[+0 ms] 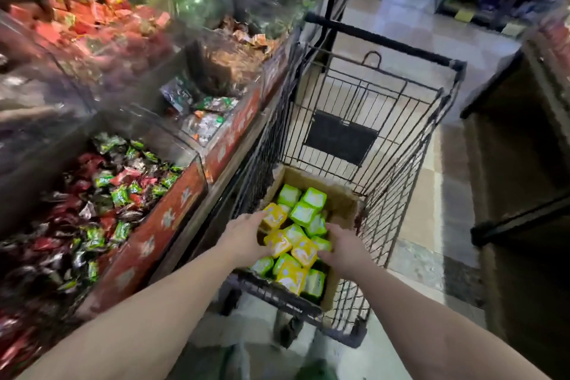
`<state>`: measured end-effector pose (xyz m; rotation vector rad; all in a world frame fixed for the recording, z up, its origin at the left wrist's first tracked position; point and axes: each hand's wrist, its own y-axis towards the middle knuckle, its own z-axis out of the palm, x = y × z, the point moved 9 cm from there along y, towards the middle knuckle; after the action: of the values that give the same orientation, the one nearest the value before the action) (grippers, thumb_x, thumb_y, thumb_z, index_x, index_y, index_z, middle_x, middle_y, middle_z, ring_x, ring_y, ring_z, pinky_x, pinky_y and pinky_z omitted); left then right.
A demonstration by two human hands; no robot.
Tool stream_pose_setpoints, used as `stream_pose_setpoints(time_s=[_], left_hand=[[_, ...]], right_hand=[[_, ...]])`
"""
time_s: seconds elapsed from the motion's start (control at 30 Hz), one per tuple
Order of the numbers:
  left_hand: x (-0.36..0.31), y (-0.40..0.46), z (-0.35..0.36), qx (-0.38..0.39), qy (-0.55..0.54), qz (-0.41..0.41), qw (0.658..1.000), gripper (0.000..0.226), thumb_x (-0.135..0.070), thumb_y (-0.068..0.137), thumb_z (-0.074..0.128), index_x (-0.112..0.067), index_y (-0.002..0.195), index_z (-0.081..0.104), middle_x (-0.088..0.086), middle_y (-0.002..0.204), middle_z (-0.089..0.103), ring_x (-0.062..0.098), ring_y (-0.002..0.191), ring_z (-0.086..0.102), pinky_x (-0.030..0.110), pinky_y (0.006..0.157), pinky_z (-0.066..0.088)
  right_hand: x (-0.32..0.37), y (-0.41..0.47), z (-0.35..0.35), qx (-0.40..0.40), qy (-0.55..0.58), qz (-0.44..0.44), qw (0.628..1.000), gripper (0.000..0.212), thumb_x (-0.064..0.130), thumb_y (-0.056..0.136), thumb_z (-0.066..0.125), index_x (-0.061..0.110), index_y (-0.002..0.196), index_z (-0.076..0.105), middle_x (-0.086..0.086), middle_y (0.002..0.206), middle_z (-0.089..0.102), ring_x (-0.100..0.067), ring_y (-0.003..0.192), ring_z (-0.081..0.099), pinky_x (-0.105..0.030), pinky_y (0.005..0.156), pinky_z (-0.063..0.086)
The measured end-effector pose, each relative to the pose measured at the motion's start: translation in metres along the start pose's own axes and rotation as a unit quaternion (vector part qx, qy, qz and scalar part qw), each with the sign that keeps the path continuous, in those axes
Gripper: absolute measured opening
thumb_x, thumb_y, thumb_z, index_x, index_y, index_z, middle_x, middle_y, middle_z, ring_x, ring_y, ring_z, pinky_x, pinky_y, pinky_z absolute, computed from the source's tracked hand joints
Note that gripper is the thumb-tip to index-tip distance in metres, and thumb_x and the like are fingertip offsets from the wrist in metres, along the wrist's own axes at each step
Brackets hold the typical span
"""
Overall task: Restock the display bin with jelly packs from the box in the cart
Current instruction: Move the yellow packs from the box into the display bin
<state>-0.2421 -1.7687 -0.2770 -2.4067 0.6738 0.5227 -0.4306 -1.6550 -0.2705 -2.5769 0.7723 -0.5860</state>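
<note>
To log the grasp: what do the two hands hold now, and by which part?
Both hands, left and right, press a cluster of yellow packs from opposite sides inside the box. Fingertips are hidden, so the grip is unclear.

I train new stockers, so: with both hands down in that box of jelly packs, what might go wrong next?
1. Both hands, left hand and right hand, seem to scoop several loose jelly packs together; some may slip out.
2. The cardboard box sits deep in the wire cart, so lifted packs could catch on its rim.
</note>
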Motion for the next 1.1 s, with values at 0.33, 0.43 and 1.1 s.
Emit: stream_pose_setpoints(time_s=[0.33,0.43,1.1], left_hand=[[0.033,0.066,0.111,0.077,-0.069,-0.143,0.984,0.091,-0.048,0.059,0.078,-0.033,0.139,0.038,0.005,0.129,0.055,0.026,0.121,0.052,0.037,0.099,0.045],[0.039,0.081,0.143,0.097,-0.065,-0.177,0.977,0.090,-0.054,0.063,0.073,-0.036,0.142,0.034,0.003,0.137,0.051,0.027,0.126,0.048,0.038,0.100,0.044],[0.061,0.121,0.232,0.313,-0.131,-0.169,0.925,0.067,-0.025,0.071,0.084,-0.038,0.128,0.051,-0.002,0.133,0.050,0.019,0.118,0.050,0.034,0.099,0.045]], right_hand=[[-0.039,0.110,0.072,0.167,-0.028,-0.049,0.984,0.068,0.034,0.085,0.065,0.023,0.145,0.035,-0.014,0.136,0.050,-0.032,0.126,0.048,-0.038,0.103,0.041],[-0.051,0.143,0.089,0.204,-0.040,-0.066,0.976,0.068,0.035,0.085,0.065,0.023,0.146,0.035,-0.014,0.137,0.050,-0.031,0.127,0.048,-0.036,0.103,0.041],[-0.081,0.203,0.173,0.355,0.118,-0.051,0.926,0.063,0.012,0.090,0.063,0.020,0.147,0.036,-0.009,0.137,0.050,-0.023,0.116,0.054,-0.032,0.102,0.044]])
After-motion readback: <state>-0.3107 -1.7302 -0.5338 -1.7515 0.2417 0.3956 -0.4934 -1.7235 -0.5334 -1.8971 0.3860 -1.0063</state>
